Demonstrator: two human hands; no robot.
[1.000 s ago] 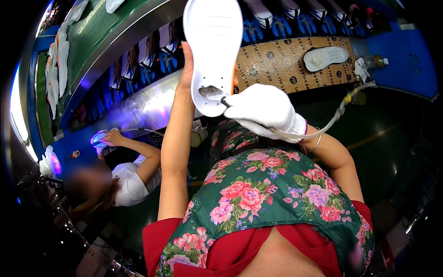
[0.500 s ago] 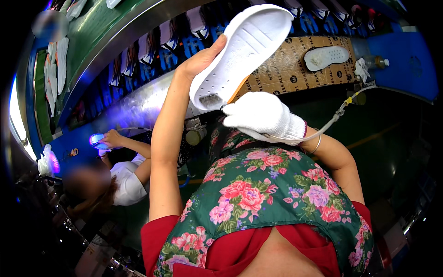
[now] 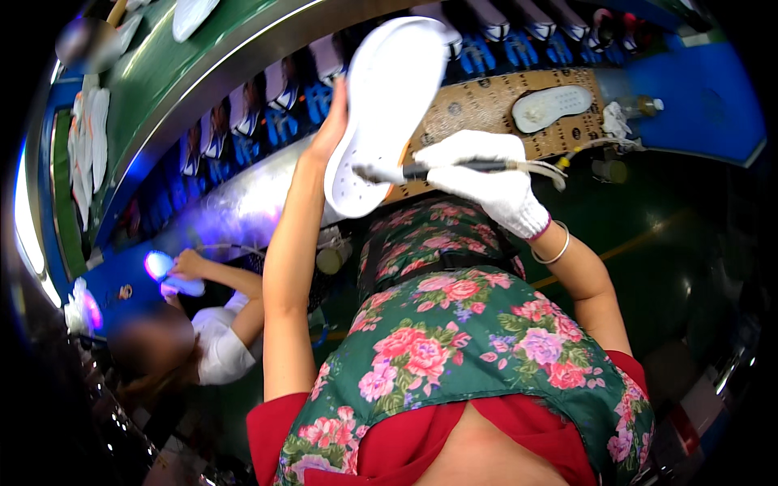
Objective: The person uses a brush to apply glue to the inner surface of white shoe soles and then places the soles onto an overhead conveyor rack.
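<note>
My left hand [image 3: 333, 123] grips a white shoe sole [image 3: 393, 85] by its left edge, holding it up with its hollow inner face in view. Small holes dot the heel end, and a strip of orange shows along the right side. In a white knitted glove, my right hand [image 3: 486, 182] is closed around a thin dark-handled brush [image 3: 417, 171] with a hose running from its rear end. The brush's grey bristles lie over the inner heel of the sole, seemingly touching it.
Another pale sole [image 3: 553, 108] lies on printed brown cardboard [image 3: 474, 113] ahead. Beyond it, shoe uppers [image 3: 279, 85] stand in a row. A green conveyor belt [image 3: 154, 73] curves at upper left. At left, a co-worker [image 3: 223, 332] holds a sole. A bottle [image 3: 648, 105] lies at right.
The sole has shifted left and slightly down in my left hand. My right hand has turned, and the brush's handle now shows across the fingers.
</note>
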